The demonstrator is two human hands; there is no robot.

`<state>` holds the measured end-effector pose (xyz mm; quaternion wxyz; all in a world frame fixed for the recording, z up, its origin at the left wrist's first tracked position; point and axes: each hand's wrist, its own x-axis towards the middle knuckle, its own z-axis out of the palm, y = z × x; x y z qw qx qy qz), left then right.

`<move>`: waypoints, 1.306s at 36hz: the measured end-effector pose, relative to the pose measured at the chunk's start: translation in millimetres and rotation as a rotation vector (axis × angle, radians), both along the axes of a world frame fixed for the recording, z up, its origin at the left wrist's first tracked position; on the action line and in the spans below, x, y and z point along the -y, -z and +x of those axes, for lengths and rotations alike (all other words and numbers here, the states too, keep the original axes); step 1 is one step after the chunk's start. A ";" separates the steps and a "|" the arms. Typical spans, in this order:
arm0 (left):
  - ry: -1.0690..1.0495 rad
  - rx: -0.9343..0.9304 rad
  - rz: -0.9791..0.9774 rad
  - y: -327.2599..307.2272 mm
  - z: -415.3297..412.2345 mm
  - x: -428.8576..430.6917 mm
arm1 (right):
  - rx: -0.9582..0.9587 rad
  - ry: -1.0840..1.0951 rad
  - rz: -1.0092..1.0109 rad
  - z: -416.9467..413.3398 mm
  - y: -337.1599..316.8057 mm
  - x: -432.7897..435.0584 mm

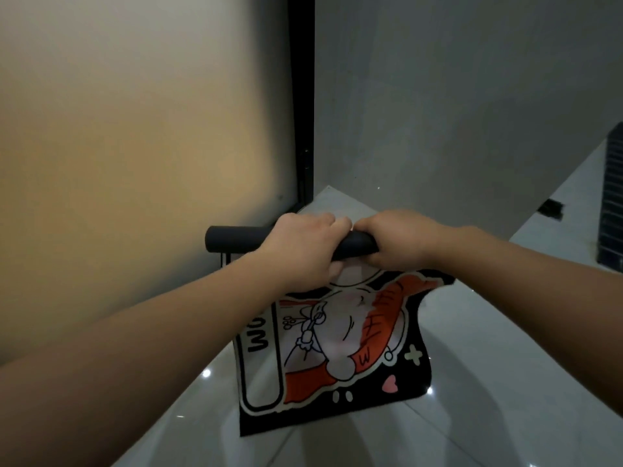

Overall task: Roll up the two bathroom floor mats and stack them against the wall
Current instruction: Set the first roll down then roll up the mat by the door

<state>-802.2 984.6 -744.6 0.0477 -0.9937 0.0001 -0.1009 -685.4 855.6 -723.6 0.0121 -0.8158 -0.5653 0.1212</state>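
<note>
Above a glossy tiled floor [472,382], near the corner of a grey wall [455,112] and a frosted door [135,129], a cartoon-printed mat [337,348] is held up by its rolled dark top edge. The roll is clamped by the left hand [300,251] and right hand [401,241], set close together, apparently so the hanging remainder can be wound in. No second mat is seen.

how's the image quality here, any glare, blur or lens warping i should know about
Head view: dim overall, with a warm glow on the frosted panel at left; small specular glints dot the glossy floor tiles; wide-angle warping bows the black door frame and stretches both forearms; slight softness on the left hand and right hand gripping the rolled part of the mat, whose cartoon print stays legible.
</note>
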 end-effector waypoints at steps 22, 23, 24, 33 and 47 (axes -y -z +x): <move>-0.002 0.195 0.093 22.7 -8.0 -11.2 | -0.206 0.108 -0.138 0.3 2.7 -10.6; 0.000 0.193 0.090 24.2 -7.3 -10.8 | -0.193 0.109 -0.133 0.4 3.7 -11.1; -0.012 0.159 0.069 24.6 -6.9 -9.5 | -0.154 0.105 -0.122 -0.2 4.7 -10.9; -0.255 -0.484 -0.540 -11.4 0.8 -32.4 | 0.412 -0.080 0.206 -15.4 20.9 -0.1; -0.090 -0.040 -0.036 18.2 -13.5 -21.3 | -0.040 0.041 -0.172 -2.8 5.3 -12.5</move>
